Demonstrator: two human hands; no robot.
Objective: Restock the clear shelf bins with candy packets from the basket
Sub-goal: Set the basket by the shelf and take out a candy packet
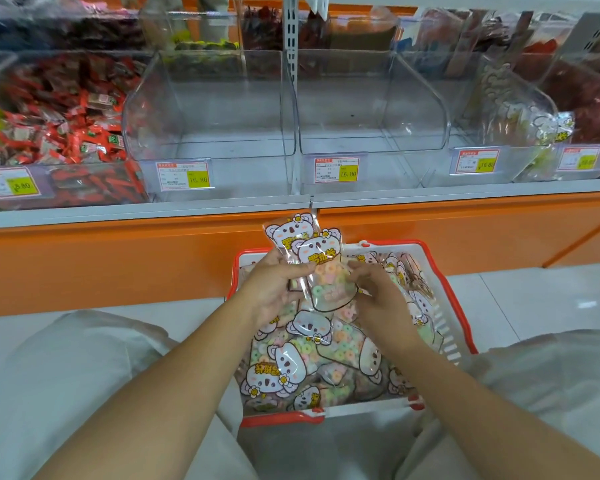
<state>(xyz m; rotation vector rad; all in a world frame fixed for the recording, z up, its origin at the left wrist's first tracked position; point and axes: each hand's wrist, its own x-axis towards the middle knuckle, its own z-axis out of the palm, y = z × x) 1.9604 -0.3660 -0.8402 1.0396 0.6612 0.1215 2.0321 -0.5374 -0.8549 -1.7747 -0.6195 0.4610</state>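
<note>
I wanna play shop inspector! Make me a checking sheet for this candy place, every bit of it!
Surface: pale floor; the basket stands on it.
Job's things: basket heaped with candy packets; two held packets above it; middle clear bins empty.
Clutter: nothing seen.
Hands: left hand grips the held packets; right hand pinches them too.
Cables: nothing seen.
Surroundings: orange shelf base; side bin of red sweets; price tags.
</note>
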